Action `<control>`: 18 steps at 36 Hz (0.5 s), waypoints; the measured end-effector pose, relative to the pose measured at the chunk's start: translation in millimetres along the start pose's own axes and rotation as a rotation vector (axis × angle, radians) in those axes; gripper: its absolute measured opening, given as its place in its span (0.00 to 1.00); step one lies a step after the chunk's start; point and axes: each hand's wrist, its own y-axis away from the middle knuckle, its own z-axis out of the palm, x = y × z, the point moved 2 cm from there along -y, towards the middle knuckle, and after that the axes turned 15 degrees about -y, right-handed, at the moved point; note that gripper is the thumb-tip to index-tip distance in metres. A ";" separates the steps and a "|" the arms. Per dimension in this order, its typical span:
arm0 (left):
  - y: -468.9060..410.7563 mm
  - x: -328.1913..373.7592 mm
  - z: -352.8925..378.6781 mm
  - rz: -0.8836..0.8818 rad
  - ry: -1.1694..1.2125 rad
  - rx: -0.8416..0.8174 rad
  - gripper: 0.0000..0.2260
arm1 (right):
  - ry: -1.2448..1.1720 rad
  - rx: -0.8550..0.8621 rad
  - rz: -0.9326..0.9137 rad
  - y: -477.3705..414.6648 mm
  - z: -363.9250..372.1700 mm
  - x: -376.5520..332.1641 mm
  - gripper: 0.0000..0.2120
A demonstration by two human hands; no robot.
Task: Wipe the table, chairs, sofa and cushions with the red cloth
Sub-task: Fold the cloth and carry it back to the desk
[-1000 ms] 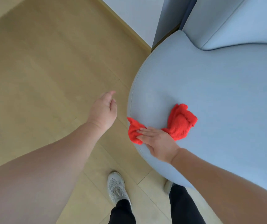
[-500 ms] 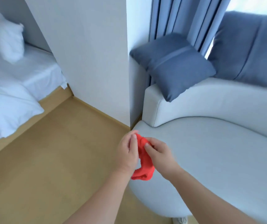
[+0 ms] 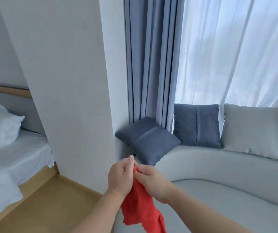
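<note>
At the lower middle of the frame, both hands meet in front of the rounded end of the sofa (image 3: 219,190), and the red cloth (image 3: 140,209) hangs between them. The left hand (image 3: 120,178) has its fingers curled round the upper part of the cloth. The right hand (image 3: 151,181) pinches the top edge just beside it, its fingertips touching the left hand. From there the cloth drops loose and crumpled to the bottom edge of the frame. Whether it touches the sofa I cannot tell.

The cloth looks thin, soft and light, with a ragged lower edge. It has no stiffness and will bunch wherever it is taken. I judge it is best gathered into a pad under one palm, so a flat face meets the fabric. Held by a corner, it would only trail. It should not slip on upholstery.

Behind the hands, near the middle of the frame, a dark blue cushion (image 3: 147,140) leans tilted in the corner between the white wall (image 3: 67,81) and the sofa back. A second blue cushion (image 3: 197,125) and a pale cushion (image 3: 252,132) stand upright along the back to its right. These cushions will likely give under a wipe, so a free hand may need to steady them. A bed (image 3: 8,157) with a white pillow (image 3: 2,125) lies at the left of the frame.
</note>
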 end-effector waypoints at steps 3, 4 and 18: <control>-11.0 13.6 -4.8 0.074 -0.166 0.011 0.28 | 0.046 0.001 -0.033 -2.1 -9.7 -14.9 0.13; -15.4 18.1 -6.1 0.092 -0.200 0.014 0.28 | 0.034 -0.005 -0.041 -3.6 -13.0 -19.0 0.14; -99.1 99.6 12.2 0.259 -0.605 -0.004 0.28 | -0.208 -0.112 0.029 -27.9 -111.0 -43.4 0.17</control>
